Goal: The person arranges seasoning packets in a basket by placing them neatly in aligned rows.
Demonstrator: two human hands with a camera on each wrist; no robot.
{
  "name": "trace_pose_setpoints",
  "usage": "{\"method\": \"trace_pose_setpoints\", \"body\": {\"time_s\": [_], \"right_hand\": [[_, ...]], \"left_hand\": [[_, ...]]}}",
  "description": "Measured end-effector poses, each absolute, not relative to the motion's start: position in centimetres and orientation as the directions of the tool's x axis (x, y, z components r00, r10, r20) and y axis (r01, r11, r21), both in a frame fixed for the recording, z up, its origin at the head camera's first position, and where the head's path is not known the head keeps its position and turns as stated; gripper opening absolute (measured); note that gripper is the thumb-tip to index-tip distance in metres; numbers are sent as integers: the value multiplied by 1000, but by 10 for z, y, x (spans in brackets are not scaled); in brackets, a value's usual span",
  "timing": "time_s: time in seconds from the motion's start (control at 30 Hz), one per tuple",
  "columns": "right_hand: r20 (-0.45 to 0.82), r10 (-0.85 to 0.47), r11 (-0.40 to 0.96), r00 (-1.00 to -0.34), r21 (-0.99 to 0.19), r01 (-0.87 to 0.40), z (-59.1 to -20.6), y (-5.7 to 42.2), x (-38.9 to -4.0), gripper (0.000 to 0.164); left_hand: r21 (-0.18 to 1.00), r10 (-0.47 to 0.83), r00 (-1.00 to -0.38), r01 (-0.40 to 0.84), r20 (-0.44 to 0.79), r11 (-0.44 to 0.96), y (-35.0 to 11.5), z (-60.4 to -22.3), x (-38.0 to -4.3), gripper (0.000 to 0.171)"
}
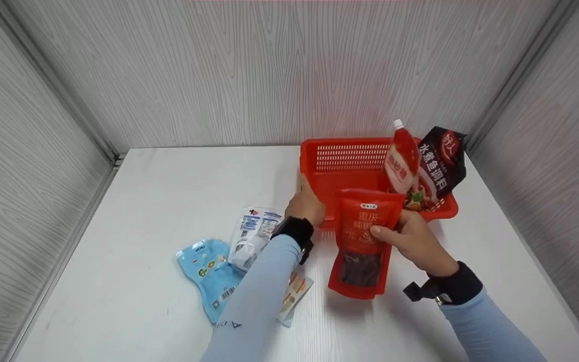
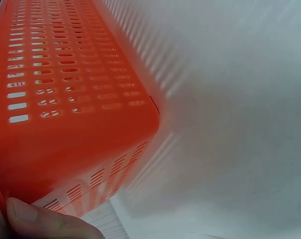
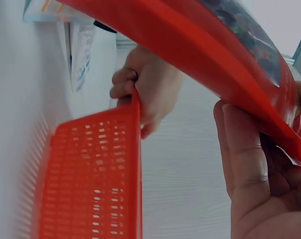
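Pouch [image 1: 357,244]: glossy red, pale lettering, lower window shows dark contents [image 1: 361,270] | place: held at near side of basket [image 1: 309,156] | right hand [image 1: 417,246]: pinches pouch's right edge | left hand [image 1: 307,203]: clasps basket's left rim

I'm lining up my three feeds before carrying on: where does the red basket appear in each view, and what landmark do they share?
Head: red basket right of centre, partly behind the red pouch.
Left wrist: it fills much of the left side.
Right wrist: lower left, beneath the left hand.
Shared landmark: the left hand, gripping its rim.
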State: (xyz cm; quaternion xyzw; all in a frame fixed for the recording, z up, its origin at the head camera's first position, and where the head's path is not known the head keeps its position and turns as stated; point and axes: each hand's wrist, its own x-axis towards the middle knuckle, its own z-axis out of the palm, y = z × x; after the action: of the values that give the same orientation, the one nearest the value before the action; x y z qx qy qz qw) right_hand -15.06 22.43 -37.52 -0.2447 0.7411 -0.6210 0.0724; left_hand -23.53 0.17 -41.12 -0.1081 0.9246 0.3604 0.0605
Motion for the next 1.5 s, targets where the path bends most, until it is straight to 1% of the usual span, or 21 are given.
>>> {"method": "trace_pose_setpoints", "body": {"time_s": [0.3, 0.37, 0.47, 0.57, 0.67, 0.83, 0.97, 1.07, 1.23, 1.4, 1.5], "right_hand": [[272, -381, 86, -883, -941, -327, -351, 226, -169, 45], [292, -357, 105, -887, -931, -349, -345, 226, -172, 46], [321, -317, 156, -892, -910, -383, -333, 226, -174, 46], [350, -266, 256, -898, -873, -416, -321, 224, -177, 44], [369, -199, 347, -908, -840, -417, -313, 224, -184, 43], [386, -73, 407, -920, -830, -381, -324, 229, -212, 45], [406, -11, 450, -914, -814, -367, -335, 228, -231, 45], [412, 15, 506, -911, -789, -348, -339, 224, -239, 48], [368, 51, 581, -929, -767, -272, -343, 214, -253, 56], [325, 58, 625, -944, -749, -220, -350, 205, -269, 52], [340, 58, 657, -939, -721, -221, -356, 200, -276, 49]], "left_hand": [[614, -150, -975, -221, -165, 758, -4, -415, -234, 78], [628, -149, -975, -219, -163, 747, -5, -414, -233, 78], [648, -149, -975, -221, -164, 729, -5, -414, -233, 78], [628, -152, -976, -216, -155, 747, -5, -415, -234, 79], [596, -149, -979, -205, -142, 777, -5, -416, -236, 80], [596, -148, -977, -212, -154, 775, -5, -416, -237, 81], [601, -156, -975, -219, -156, 769, -6, -414, -235, 81], [593, -156, -977, -211, -143, 777, -7, -413, -234, 80], [583, -162, -976, -215, -143, 784, -10, -413, -235, 80], [589, -175, -971, -238, -163, 773, -11, -413, -237, 80], [589, -181, -969, -244, -165, 771, -11, -413, -237, 80]]}}
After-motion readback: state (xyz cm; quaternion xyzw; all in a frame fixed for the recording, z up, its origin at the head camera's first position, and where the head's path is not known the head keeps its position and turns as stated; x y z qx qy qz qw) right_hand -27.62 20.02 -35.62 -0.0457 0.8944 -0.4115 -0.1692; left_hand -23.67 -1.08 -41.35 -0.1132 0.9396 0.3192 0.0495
